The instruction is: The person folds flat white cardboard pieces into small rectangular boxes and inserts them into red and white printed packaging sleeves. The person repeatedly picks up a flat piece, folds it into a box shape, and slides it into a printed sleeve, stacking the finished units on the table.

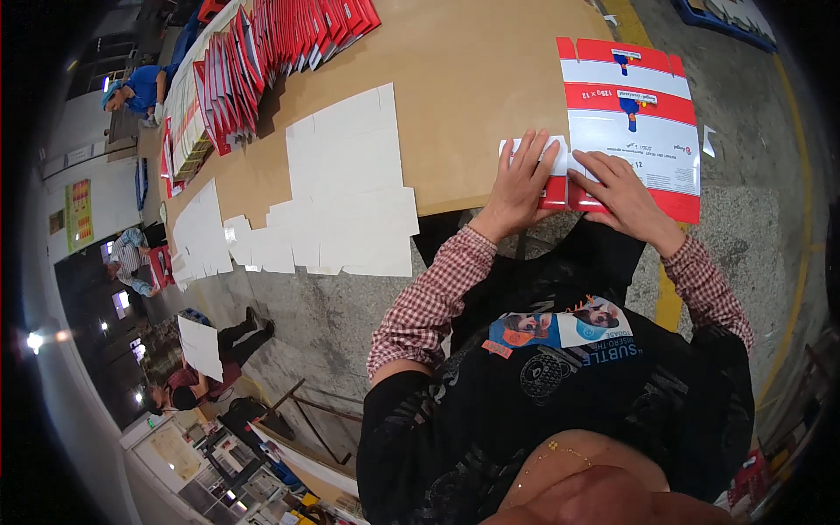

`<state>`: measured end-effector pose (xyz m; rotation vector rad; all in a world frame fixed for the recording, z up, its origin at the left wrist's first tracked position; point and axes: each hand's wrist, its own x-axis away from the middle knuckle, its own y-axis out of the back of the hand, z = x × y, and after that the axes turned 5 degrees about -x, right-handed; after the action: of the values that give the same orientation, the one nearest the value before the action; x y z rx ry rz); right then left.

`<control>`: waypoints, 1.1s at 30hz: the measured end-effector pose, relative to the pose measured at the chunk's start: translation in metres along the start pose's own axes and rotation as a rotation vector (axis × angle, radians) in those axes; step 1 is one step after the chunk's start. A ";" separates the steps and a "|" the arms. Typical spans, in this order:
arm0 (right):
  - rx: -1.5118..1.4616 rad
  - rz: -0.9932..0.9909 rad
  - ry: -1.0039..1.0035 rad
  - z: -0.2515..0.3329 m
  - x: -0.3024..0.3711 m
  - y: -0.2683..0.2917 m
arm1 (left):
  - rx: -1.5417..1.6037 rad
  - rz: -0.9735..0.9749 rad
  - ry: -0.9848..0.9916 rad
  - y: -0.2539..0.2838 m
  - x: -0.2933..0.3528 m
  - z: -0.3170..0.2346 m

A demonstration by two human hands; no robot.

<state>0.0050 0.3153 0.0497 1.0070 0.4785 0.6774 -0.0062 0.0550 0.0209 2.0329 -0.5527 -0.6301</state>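
Black shirt point(551, 394), then right hand point(624, 197) on flat, blue-figured red-and-white carton point(634, 136).

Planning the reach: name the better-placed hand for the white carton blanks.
Likely the left hand, nearer the white carton blanks; the right hand rests farther off, on the printed carton blank.

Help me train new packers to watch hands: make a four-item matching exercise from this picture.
1. Left hand
2. Right hand
3. White sheet
4. Red pieces

A. Closely packed in a row
B. On the wide printed panel
C. Plain face up
D. On the narrow flap

Pairs: 1-D, 2-B, 3-C, 4-A
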 end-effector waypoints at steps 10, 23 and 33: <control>-0.375 0.059 0.028 0.001 -0.035 0.004 | 0.580 -0.401 0.295 0.003 0.026 -0.002; -0.121 -0.035 -0.107 0.005 0.007 0.014 | -0.133 0.040 -0.015 0.000 -0.004 0.001; -0.161 -0.027 -0.139 -0.004 0.014 0.009 | -0.226 0.092 -0.037 -0.013 -0.012 0.002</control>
<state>0.0093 0.3311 0.0551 0.8875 0.3099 0.6072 -0.0147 0.0675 0.0118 1.7776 -0.5671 -0.6453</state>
